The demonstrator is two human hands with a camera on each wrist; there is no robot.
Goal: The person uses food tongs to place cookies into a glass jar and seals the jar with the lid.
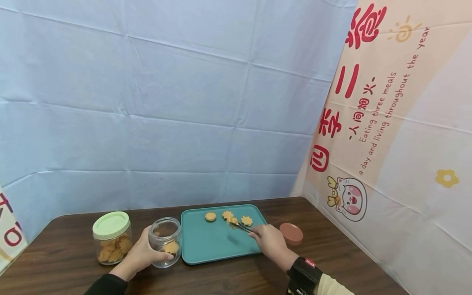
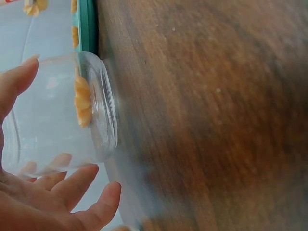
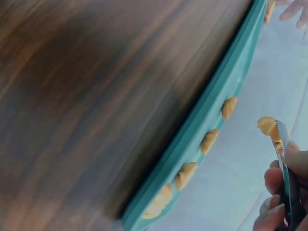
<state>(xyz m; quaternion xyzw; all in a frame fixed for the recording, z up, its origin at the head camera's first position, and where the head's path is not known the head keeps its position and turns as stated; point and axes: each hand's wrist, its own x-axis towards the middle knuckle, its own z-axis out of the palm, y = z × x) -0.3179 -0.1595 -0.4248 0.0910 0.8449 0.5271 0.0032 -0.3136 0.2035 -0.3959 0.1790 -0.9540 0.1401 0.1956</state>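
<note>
My left hand (image 1: pixel 141 253) grips a clear, lidless jar (image 1: pixel 155 235), thumb on one side and fingers on the other. One golden flower-shaped cookie (image 2: pixel 83 102) lies at the bottom of that jar. In my right hand (image 1: pixel 271 245) is a pair of metal tongs (image 3: pixel 286 185), with serrated tips that pinch a cookie (image 3: pixel 267 126) above the teal tray (image 1: pixel 206 250). Several similar cookies rest on the tray, among them a round one (image 1: pixel 210 216) on the left and a scalloped one (image 1: pixel 246 221) on the right.
Left of my left hand stands a jar filled with cookies (image 1: pixel 112 249), closed by a pale green lid (image 1: pixel 111 224). A reddish-brown lid (image 1: pixel 291 234) lies on the dark wooden table (image 1: pixel 236 278), right of the tray. Pale cloth (image 1: pixel 184 102) hangs behind the table.
</note>
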